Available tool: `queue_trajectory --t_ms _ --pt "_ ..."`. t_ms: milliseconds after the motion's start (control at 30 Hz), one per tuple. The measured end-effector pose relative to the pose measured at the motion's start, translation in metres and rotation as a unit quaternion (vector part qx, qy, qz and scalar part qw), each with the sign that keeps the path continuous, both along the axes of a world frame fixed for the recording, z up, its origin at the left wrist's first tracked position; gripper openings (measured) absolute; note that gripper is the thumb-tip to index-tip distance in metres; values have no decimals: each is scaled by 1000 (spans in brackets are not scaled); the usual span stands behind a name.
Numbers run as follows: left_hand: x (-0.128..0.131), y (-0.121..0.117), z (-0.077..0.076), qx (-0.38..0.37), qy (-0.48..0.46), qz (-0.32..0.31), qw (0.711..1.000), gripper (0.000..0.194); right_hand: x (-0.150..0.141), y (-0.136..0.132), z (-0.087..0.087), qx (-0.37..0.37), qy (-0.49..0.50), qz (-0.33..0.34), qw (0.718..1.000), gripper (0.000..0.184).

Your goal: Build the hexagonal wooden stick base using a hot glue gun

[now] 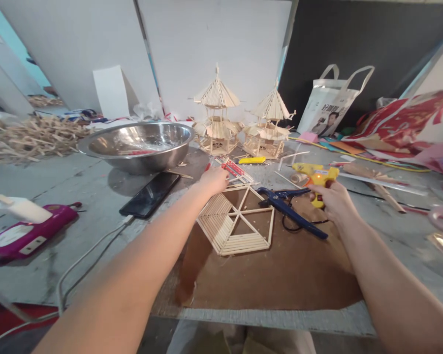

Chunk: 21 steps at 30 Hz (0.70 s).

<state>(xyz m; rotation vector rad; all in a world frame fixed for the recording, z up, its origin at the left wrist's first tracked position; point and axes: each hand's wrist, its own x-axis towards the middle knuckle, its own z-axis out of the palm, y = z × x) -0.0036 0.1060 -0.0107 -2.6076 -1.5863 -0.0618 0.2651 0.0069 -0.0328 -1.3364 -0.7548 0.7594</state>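
Observation:
My right hand (334,199) is wrapped round the handle of a yellow hot glue gun (313,173), whose nozzle points left and whose orange light is on. My left hand (216,181) reaches to the pile of thin wooden sticks (245,178) beyond the cardboard. Its fingers are curled together at the pile; what they pinch is hidden. Between the hands lies a flat hexagonal stick frame (239,212) with spokes. Its left sections are filled with rows of sticks, the lower one partly, and others are open. A dark blue hand cutter (295,214) rests at its right.
Brown cardboard (273,280) lies under the frame. Behind stand two stick pagodas (217,115), a yellow utility knife (251,160) and a steel basin (136,142). To the left are a phone (151,194) with a cable and a purple device (33,231); a white bag (328,105) stands right.

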Motion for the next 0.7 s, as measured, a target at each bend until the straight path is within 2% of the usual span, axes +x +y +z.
queue_trajectory --t_ms 133,267,533,700 --pt "0 10 -6 -19 7 25 999 26 22 7 -7 12 26 -82 996 22" --pt "0 13 -8 -21 3 40 999 23 33 7 -11 -7 38 -112 993 18" --pt "7 11 -5 -16 -5 26 1000 22 40 4 -13 -92 54 -59 993 4" --pt "14 13 -8 -16 -13 46 999 29 43 7 -20 -146 -9 -27 989 5"
